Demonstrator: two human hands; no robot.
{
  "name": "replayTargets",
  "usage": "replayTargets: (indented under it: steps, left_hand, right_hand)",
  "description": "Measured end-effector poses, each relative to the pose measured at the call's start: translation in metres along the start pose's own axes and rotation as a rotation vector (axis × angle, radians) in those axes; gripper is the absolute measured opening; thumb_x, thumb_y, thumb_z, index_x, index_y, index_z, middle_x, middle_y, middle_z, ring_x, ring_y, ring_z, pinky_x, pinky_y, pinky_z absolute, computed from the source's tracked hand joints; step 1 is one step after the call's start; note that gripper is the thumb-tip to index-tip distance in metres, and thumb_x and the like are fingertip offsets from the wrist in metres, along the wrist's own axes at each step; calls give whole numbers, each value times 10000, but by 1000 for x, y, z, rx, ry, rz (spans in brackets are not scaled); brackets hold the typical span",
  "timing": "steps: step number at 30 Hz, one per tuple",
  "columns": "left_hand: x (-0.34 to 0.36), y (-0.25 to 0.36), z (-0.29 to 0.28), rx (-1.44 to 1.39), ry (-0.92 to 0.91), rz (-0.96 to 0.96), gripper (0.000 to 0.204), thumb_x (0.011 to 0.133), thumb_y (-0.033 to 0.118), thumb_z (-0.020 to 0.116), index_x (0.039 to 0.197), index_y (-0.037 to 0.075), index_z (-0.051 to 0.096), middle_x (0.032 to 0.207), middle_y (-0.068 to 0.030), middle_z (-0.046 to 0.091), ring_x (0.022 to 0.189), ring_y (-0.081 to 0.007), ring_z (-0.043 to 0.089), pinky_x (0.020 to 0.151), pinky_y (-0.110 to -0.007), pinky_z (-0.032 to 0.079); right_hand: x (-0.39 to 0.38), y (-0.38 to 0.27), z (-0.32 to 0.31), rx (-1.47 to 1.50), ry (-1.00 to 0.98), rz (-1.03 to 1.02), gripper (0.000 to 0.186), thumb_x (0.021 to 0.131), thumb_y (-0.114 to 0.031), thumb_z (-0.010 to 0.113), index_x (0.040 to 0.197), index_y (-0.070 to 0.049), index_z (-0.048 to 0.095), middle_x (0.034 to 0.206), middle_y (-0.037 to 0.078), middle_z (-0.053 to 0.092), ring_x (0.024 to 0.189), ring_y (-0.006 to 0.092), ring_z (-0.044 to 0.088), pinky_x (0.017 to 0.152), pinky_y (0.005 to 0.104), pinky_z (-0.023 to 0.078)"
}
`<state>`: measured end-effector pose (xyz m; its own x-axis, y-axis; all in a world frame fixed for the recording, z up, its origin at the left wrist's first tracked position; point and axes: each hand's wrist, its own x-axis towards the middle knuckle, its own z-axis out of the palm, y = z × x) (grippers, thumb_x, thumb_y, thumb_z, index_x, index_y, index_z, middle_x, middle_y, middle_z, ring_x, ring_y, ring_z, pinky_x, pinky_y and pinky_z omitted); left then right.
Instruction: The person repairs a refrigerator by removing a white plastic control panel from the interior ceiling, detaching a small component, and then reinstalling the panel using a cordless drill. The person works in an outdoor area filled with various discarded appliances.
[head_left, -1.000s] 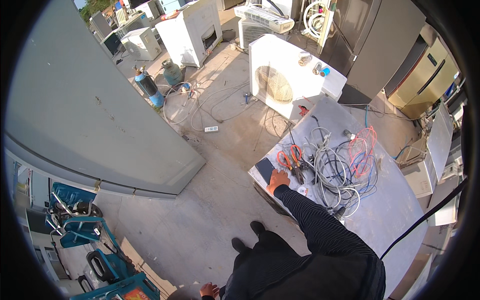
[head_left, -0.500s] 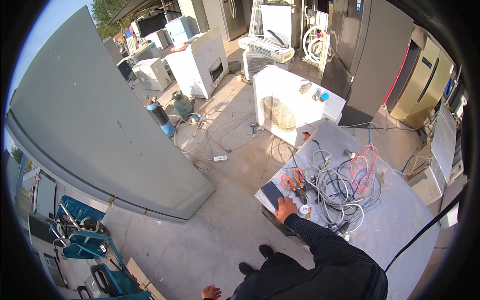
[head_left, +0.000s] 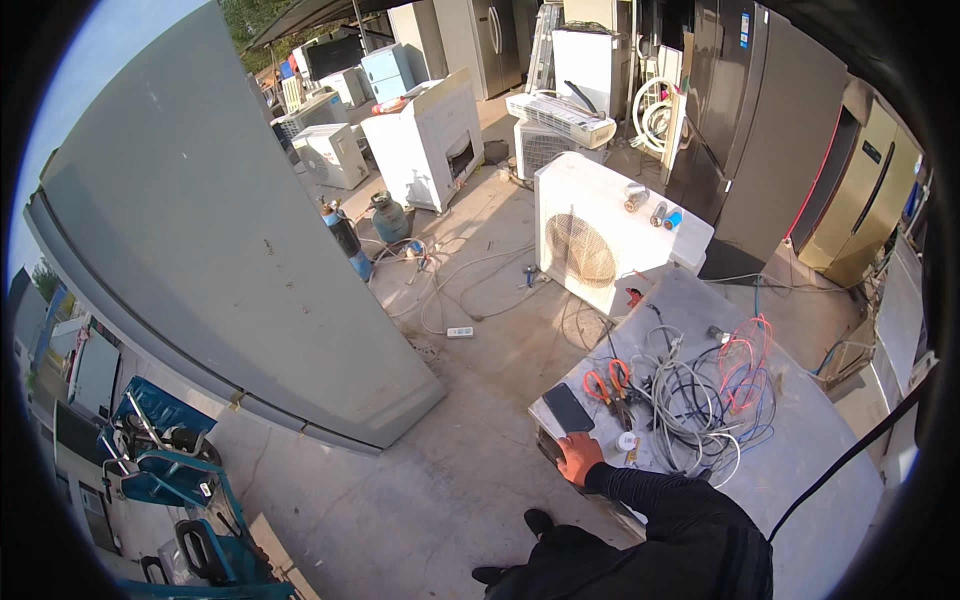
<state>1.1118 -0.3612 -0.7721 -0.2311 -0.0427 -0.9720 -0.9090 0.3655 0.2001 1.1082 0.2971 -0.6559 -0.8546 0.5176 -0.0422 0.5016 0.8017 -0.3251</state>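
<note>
My right hand (head_left: 578, 457) rests at the near left edge of a worn grey work surface (head_left: 800, 440), fingers stretched out flat. Its fingertips reach the near end of a dark phone (head_left: 567, 408) lying there; whether they touch it is hard to tell. Just beyond are orange-handled pliers (head_left: 608, 385), jaws toward me. A small white round container (head_left: 627, 441) stands right of the hand. Farther right lies a tangle of grey and black cables (head_left: 690, 400), with red wire (head_left: 745, 365) beside it. My left hand is out of view.
A big grey panel-like cabinet (head_left: 240, 260) leans across the left. Ahead stand a white outdoor fan unit (head_left: 610, 240) with small cylinders on top, gas cylinders (head_left: 390, 217) and loose hoses on the floor. Refrigerators (head_left: 760, 140) line the right; a teal cart (head_left: 175, 470) is lower left.
My right hand has drawn back from the phone's side toward its near end. My left hand has left the view at the bottom. The whole view has shifted slightly.
</note>
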Motion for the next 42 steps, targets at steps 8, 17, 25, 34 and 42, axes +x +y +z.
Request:
replayTargets:
  steps: [8, 17, 25, 34, 42]
  left_hand:
    - [41, 50, -13, -215, -40, 34, 545, 992, 433, 457, 1420, 96, 469, 1422, -211, 538, 1227, -485, 538, 898, -639, 473]
    - [-274, 310, 285, 748, -581, 1120, 433, 965, 193, 723, 1331, -9, 611, 995, -66, 717, 912, -144, 669, 837, -300, 539]
    - [-591, 265, 411, 795, -2094, 1619, 329, 893, 329, 616, 1106, 82, 649, 1096, -183, 650, 1013, -414, 606, 774, -569, 488]
    - [-610, 249, 422, 748, -2288, 1505, 348, 904, 355, 686, 1116, 79, 691, 1068, -177, 661, 1035, -365, 622, 881, -483, 499]
    - [-510, 290, 389, 536, -2062, 676, 437, 959, 393, 684, 1253, 70, 675, 1209, -197, 665, 1123, -334, 624, 983, -430, 488]
  right_hand:
    - [-161, 7, -30, 261, -177, 240, 296, 861, -314, 670, 1058, -102, 730, 930, 126, 750, 918, 367, 695, 809, 495, 556]
    - [-241, 31, 3, 266, -320, 494, 321, 884, -410, 654, 1016, -141, 769, 997, 138, 762, 929, 367, 719, 840, 476, 569]
    - [-216, 15, 10, 393, -347, 340, 386, 928, -420, 651, 1148, -113, 728, 1053, 155, 758, 973, 357, 718, 864, 450, 559]
    - [-214, 47, 64, 421, -374, 242, 406, 933, -424, 636, 1108, -75, 747, 1030, 199, 732, 984, 384, 687, 867, 471, 533]
    - [-221, 94, 65, 367, -422, 333, 383, 905, -439, 659, 1043, -101, 774, 960, 171, 747, 923, 360, 715, 825, 457, 555]
